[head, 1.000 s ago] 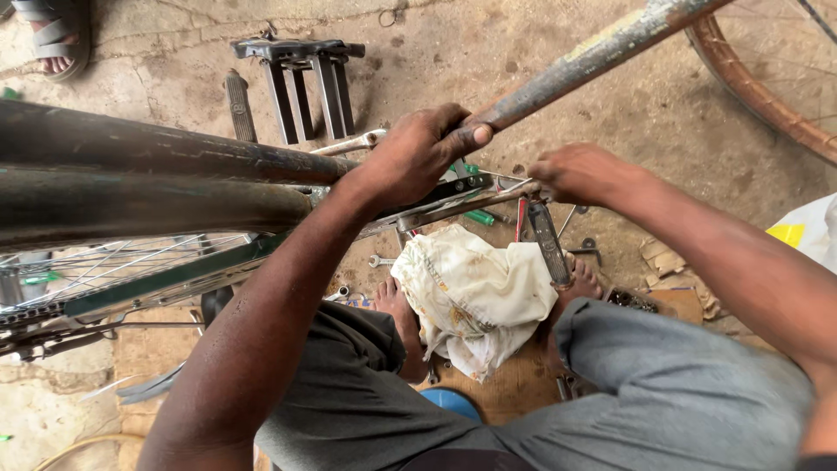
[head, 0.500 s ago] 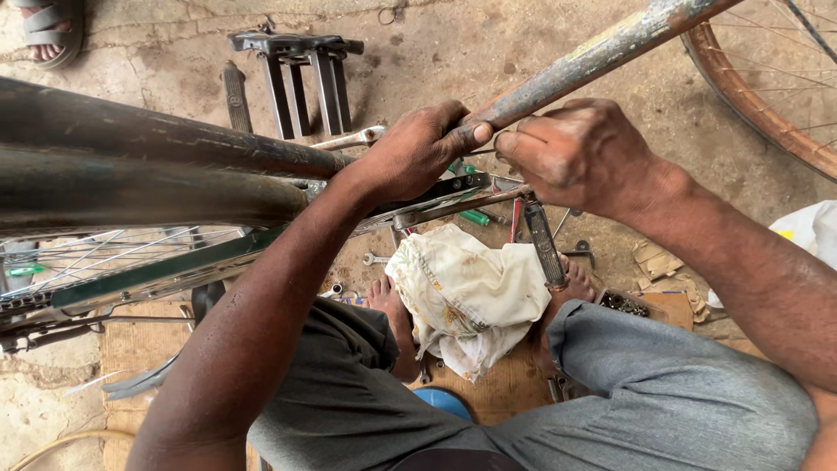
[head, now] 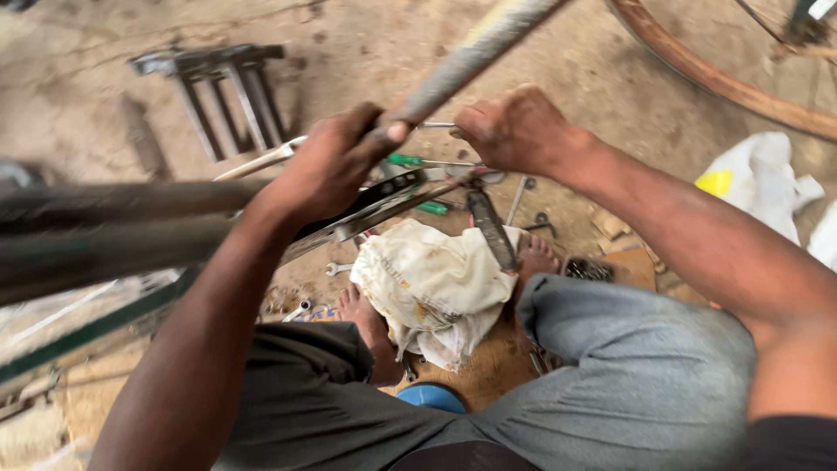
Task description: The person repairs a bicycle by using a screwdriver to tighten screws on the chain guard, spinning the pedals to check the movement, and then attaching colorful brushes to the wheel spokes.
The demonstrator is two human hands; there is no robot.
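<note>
My left hand [head: 336, 161] grips the junction of a bicycle frame, where a grey metal tube [head: 475, 54] meets the dark frame tubes [head: 105, 222]. Just right of that joint, my right hand [head: 514, 131] is closed around a thin metal tool [head: 434, 126] whose tip points at the joint. Below the hands a dirty white cloth bag [head: 436, 283] lies between my bare feet [head: 366, 318]. Green-handled screwdrivers [head: 418, 161] and a black flat tool [head: 490, 228] lie on the ground under the frame.
A metal rack [head: 222, 92] lies on the dirt floor at the upper left. A rusty wheel rim [head: 706, 78] curves across the upper right. White plastic bags [head: 758, 179] sit at the right. Wrenches [head: 336, 269] and small parts are scattered near my feet. A blue round object [head: 432, 397] lies between my knees.
My right hand rose from the tools on the ground up to the frame joint, now closed on a thin metal tool. The view shifted and blurred slightly; my left hand kept its grip.
</note>
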